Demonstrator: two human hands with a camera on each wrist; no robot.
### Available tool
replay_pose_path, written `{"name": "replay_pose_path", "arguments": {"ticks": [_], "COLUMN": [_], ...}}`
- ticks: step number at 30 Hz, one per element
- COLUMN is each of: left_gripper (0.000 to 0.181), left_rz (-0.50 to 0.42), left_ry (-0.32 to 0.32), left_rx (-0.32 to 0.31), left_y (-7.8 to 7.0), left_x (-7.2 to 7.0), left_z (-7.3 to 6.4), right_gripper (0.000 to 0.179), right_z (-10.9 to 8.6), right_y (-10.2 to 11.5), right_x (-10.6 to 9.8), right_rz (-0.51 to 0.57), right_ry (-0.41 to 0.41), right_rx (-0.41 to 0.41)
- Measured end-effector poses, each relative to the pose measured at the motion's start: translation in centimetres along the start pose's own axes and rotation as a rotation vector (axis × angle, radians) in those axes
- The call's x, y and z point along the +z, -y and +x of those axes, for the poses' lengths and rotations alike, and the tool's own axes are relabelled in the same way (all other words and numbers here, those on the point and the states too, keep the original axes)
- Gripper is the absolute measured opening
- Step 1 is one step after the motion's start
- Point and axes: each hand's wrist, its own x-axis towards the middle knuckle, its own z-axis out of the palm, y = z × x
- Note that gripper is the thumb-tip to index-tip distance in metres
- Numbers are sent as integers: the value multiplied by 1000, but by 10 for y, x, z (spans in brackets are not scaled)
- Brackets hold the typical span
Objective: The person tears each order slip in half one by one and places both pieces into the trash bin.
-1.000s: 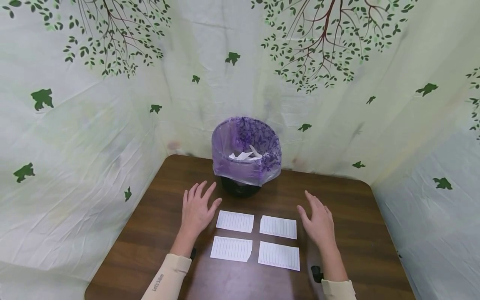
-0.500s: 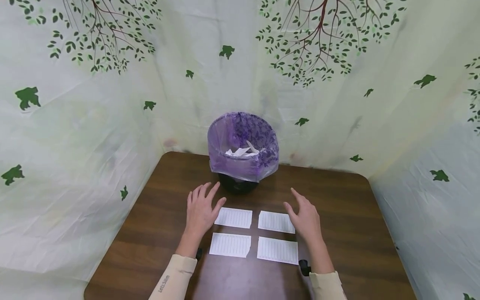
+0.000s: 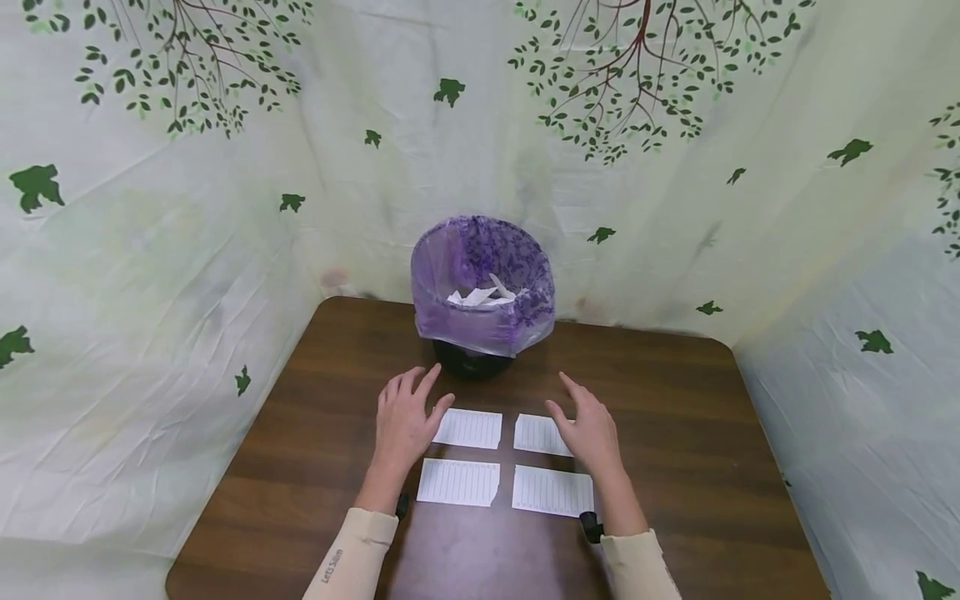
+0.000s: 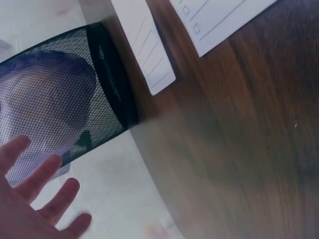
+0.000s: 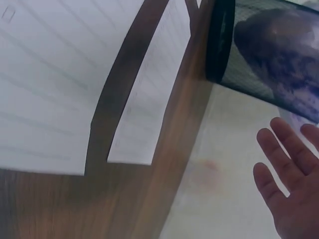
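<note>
Four is avoided here: several lined paper sheets lie in two rows on the table, among them the back left sheet [image 3: 471, 429], back right sheet [image 3: 538, 434], front left sheet [image 3: 459, 482] and front right sheet [image 3: 552, 491]. My left hand [image 3: 405, 425], fingers spread, hovers at the left edge of the back left sheet. Over the outer part of the back right sheet, my right hand [image 3: 591, 432] covers a corner of it in the head view. Both hands hold nothing. Behind the sheets stands a mesh wastebasket [image 4: 112, 79] with a purple bag [image 3: 480, 325].
White paper scraps [image 3: 480, 297] lie inside the bag. The brown wooden table [image 3: 300, 500] backs onto a pale curtain [image 3: 360, 217] printed with leaves. Each wrist wears a small black camera, the right one [image 3: 591, 527] near the front right sheet.
My right hand has moved left, over the back right sheet. My left hand has shifted slightly right. The head view has tilted down a little; the sheets stay put.
</note>
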Motion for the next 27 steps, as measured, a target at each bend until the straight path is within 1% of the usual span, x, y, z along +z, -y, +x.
{"name": "replay_pose_path", "arguments": {"ticks": [6,10,17,22,27], "left_gripper": [60,60,59,58,57], "left_rz": [-8,1,-6,0,22], "left_ry": [53,60,67,79,95], "left_rx": [0,4,49,62,71], "left_y": [-4,-5,-8,-11,-12], "left_x": [3,6,16,21,28], "left_z": [-3,-7,-13,-14,-17], "right_gripper": [60,58,56,55,52], "right_z": [-1,-2,-4,-2,-1], "right_y": [14,21,26,30,34], "right_x": [11,21,40,50,62], "right_rz": [19,28,19,45,47], "right_ry": [14,33,35,61,90], "right_rx": [-41,-66,-128,-136,-147]}}
